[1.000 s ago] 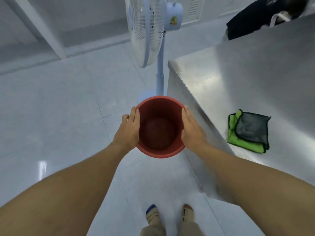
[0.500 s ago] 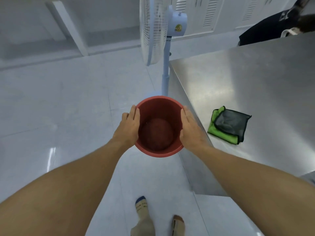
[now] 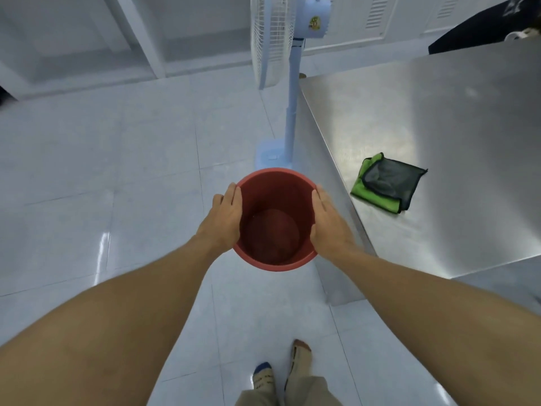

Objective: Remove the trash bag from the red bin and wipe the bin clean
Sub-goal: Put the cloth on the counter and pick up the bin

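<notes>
Stainless steel table (image 3: 439,112) and white tiled floor (image 3: 117,171) are carrying a few things.
A folded green and grey cloth (image 3: 386,186) is lying on the table near its left edge; a light blue pedestal fan (image 3: 270,158) is standing on the floor just beside the table's corner.

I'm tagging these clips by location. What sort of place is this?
Probably a commercial kitchen or utility room: a stainless steel table, a white tiled floor and louvred doors behind a pedestal fan.
</notes>
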`<control>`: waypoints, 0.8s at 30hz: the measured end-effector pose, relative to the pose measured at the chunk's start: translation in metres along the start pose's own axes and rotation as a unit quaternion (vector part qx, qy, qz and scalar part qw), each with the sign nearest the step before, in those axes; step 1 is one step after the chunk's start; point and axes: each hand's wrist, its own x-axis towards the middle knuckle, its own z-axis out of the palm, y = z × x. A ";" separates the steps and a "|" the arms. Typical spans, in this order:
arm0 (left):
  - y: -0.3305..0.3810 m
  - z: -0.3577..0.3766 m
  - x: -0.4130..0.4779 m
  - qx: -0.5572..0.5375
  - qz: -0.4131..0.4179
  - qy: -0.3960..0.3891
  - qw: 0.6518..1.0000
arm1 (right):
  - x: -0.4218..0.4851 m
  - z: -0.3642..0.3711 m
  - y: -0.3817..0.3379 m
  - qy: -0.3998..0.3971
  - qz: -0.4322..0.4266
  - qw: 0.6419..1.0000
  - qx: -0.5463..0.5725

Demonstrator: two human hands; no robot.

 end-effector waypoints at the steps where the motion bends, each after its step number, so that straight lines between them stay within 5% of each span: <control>1: -0.001 0.003 -0.004 0.000 0.002 -0.002 1.000 | -0.006 0.005 0.001 0.001 0.002 1.000 0.001; 10: -0.001 0.056 -0.038 -0.010 0.052 -0.043 0.998 | -0.076 0.057 0.025 0.010 0.048 0.999 0.007; 24: 0.067 0.181 -0.070 0.021 0.109 -0.231 0.967 | -0.200 0.160 0.134 -0.029 0.127 0.991 0.018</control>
